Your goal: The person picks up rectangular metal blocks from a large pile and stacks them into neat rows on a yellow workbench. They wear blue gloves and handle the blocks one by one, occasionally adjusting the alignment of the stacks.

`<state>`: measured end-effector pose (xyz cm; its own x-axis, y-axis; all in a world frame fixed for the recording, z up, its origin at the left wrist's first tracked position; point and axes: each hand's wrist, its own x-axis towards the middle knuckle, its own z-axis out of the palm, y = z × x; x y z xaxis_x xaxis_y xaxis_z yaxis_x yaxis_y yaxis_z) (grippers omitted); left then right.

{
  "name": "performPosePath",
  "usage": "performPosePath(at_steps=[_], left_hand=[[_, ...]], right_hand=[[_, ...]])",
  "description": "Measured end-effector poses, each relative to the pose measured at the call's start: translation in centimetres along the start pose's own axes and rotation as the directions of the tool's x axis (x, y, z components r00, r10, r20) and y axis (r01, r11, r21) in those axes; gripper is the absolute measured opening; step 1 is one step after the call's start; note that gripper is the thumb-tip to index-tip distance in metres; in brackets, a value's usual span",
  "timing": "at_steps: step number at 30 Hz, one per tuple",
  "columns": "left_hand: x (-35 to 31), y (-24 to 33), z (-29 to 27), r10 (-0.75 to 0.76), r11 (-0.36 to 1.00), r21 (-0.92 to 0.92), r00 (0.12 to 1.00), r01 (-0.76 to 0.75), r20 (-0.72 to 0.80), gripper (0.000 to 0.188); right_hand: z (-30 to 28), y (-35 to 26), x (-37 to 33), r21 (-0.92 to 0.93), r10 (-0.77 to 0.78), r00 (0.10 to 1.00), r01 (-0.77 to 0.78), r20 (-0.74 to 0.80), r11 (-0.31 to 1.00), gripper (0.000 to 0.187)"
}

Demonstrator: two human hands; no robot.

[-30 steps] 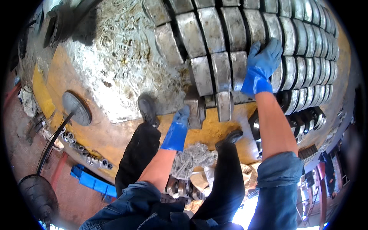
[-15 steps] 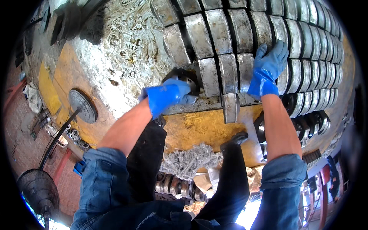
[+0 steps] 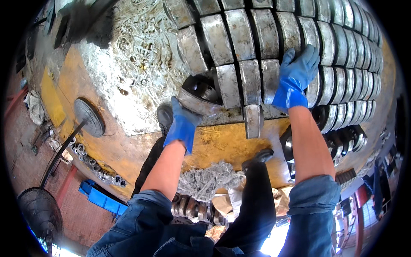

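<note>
My left hand (image 3: 185,122), in a blue glove, is at the near left end of a curved metal block (image 3: 199,103). One finger extends up along the block's end; the others are partly hidden at its near face. This block lies turned, its dark hollow side showing. My right hand (image 3: 299,70), also gloved in blue, lies with fingers stretched over the tops of the grey metal blocks (image 3: 263,34), which stand in close rows. One block (image 3: 253,121) juts out from the front row toward me.
A greasy, whitish sheet (image 3: 128,94) covers the plate at left. A fan with a round base (image 3: 89,117) stands left, near several metal rings (image 3: 102,173). Grey rag fibres (image 3: 209,180) lie by my legs. Crankshaft-like parts (image 3: 346,139) sit at right; a blue box (image 3: 102,198) is lower left.
My left hand has come down and back from on top of the left block to its near end. The block has turned, showing its curved face toward me. My right hand stays on the rows.
</note>
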<state>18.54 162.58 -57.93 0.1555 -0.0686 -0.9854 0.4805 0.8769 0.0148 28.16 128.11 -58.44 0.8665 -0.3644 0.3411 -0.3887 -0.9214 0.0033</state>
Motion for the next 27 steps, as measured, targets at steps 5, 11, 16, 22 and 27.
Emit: performPosePath(at_steps=[5, 11, 16, 22, 27], left_hand=[[1.8, -0.7, -0.7, 0.137, 0.99, 0.053, 0.988, -0.133, -0.077, 0.089], [0.7, -0.6, 1.2, 0.158, 0.936, 0.288, 0.973, -0.202, 0.168, 0.068], [4.6, 2.3, 1.5, 0.048, 0.787, 0.586, 0.965, -0.196, 0.258, 0.063], [-0.3, -1.2, 0.4, 0.317, 0.843, 0.438, 0.946, -0.311, 0.062, 0.064], [-5.6, -14.5, -2.5, 0.165, 0.668, 0.687, 0.957, -0.286, 0.239, 0.048]], right_hand=[[-0.2, 0.1, -0.2, 0.0, 0.009, 1.0, -0.009, 0.014, 1.0, 0.048], [0.3, 0.0, -0.7, -0.007, 0.023, 0.999, -0.023, 0.026, 1.0, 0.047], [0.4, -0.6, -0.2, 0.025, 0.029, 0.999, -0.028, -0.026, 0.999, 0.05], [0.3, 0.8, -0.6, 0.037, 0.063, 0.996, -0.065, 0.065, 0.997, 0.053], [0.6, 0.6, -1.0, 0.035, 0.067, 0.997, -0.068, 0.049, 0.997, 0.056]])
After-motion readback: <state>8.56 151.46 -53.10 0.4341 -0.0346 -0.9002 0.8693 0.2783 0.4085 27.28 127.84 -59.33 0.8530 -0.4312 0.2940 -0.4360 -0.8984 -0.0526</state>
